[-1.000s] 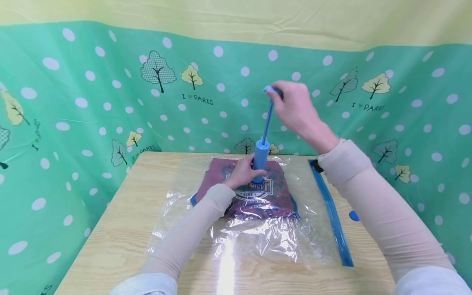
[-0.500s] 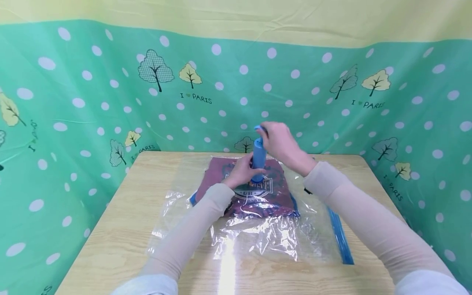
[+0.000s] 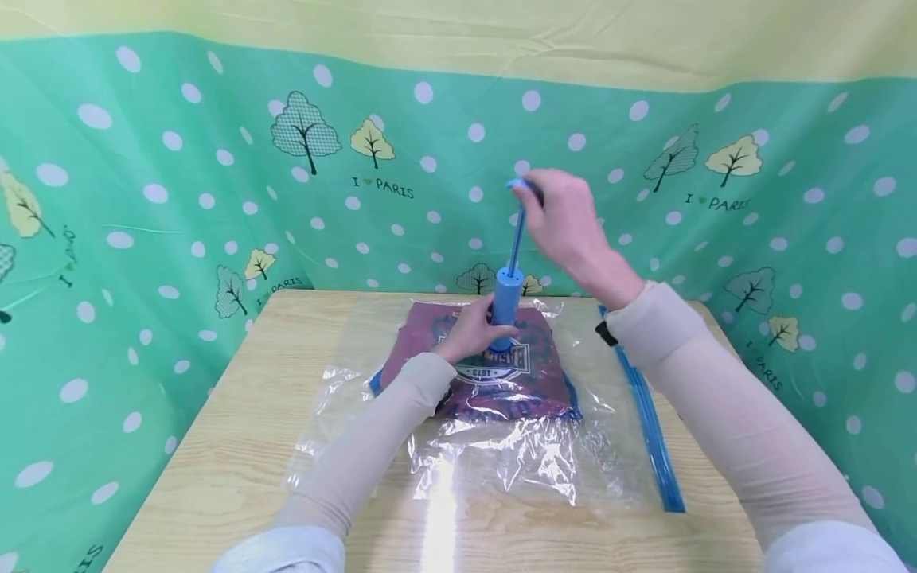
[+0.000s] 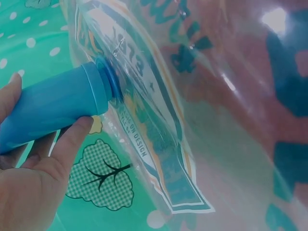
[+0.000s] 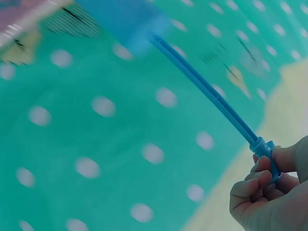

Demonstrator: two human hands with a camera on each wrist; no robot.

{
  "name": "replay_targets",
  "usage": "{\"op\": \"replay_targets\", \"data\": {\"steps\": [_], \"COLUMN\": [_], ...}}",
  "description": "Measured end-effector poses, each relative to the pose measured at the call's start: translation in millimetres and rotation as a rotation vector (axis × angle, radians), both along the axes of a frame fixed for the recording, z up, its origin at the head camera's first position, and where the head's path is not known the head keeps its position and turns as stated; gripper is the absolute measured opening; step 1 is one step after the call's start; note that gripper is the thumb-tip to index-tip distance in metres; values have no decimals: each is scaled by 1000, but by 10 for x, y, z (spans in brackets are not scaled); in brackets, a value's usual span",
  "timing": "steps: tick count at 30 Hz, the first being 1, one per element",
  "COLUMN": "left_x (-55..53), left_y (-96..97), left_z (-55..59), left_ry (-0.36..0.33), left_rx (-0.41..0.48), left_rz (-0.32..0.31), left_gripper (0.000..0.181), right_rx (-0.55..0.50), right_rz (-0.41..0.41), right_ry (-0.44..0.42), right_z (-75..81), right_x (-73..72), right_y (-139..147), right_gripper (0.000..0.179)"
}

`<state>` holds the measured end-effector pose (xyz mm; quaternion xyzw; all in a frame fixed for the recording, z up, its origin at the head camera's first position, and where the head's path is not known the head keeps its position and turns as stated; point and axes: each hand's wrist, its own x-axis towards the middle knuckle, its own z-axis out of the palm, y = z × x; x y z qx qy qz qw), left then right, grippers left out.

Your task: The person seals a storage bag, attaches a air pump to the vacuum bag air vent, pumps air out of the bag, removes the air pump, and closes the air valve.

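Observation:
A blue hand pump [image 3: 507, 298] stands upright on a clear plastic vacuum bag [image 3: 501, 458], over the valve. Inside the bag lies a folded maroon garment [image 3: 411, 342] with a printed badge. My left hand [image 3: 473, 330] grips the pump's barrel low down; in the left wrist view the barrel's end [image 4: 98, 86] meets the bag's blue valve ring [image 4: 111, 79]. High above, my right hand [image 3: 566, 211] holds the pump's handle, with the rod [image 3: 517, 239] drawn far out. The right wrist view shows fingers curled round the handle [image 5: 269, 159].
The bag's blue zip strip [image 3: 655, 446] runs along its right side on the wooden table [image 3: 215, 446]. A green dotted curtain [image 3: 358, 247] with tree prints hangs behind the table and at both sides.
My right hand pushed the pump handle down to the barrel half a second ago and has since pulled it up again. My left hand stays on the barrel.

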<state>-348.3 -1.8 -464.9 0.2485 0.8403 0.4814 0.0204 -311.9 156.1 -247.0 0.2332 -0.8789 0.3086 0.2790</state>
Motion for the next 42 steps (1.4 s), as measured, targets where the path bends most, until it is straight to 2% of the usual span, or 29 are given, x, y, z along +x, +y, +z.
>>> {"op": "replay_targets", "data": {"steps": [4, 6, 9, 12, 17, 20, 22, 24, 28, 32, 35, 37, 40, 42], "left_x": [21, 31, 33, 15, -38, -56, -57, -54, -35, -30, -26, -21, -26, -25], "left_y": [-12, -16, -14, -3, 13, 20, 21, 19, 14, 28, 38, 36, 24, 11], "left_z": [17, 19, 14, 8, -11, 0, 2, -5, -26, -39, -47, -44, -48, -50], "left_ry": [-2, -10, -16, -9, 5, 11, 10, 6, -10, -2, 4, -4, -12, -8], "left_rx": [7, 4, 1, -1, -4, -5, -14, -24, -37, -30, -32, -27, -13, -4], "left_rz": [8, 14, 13, 10, 14, 4, -3, -4, 13, 12, -7, -16, -16, -11], "left_gripper": [54, 55, 55, 55, 59, 61, 62, 62, 61, 57, 55, 56, 58, 58], "right_rx": [-37, -41, -39, -18, 85, 129, 131, 131, 118, 10, -81, -110, -109, -90], "right_rz": [-23, -26, -18, -1, 18, 12, 7, 1, 21, 15, -21, -38, -39, -21], "right_ry": [97, 106, 75, -15, -199, -225, -225, -212, -196, -126, -13, 39, 87, 95], "right_z": [265, 298, 237, 55, -510, -781, -865, -872, -698, -306, 5, 154, 252, 226], "right_x": [47, 63, 66, 31, -57, -74, -67, -59, -60, -34, 12, 39, 58, 47], "right_y": [-6, -7, -11, -27, -42, -29, -18, -9, 6, 39, 77, 93, 91, 75], "right_gripper": [29, 30, 29, 27, 24, 24, 22, 21, 21, 23, 26, 28, 30, 31]}}
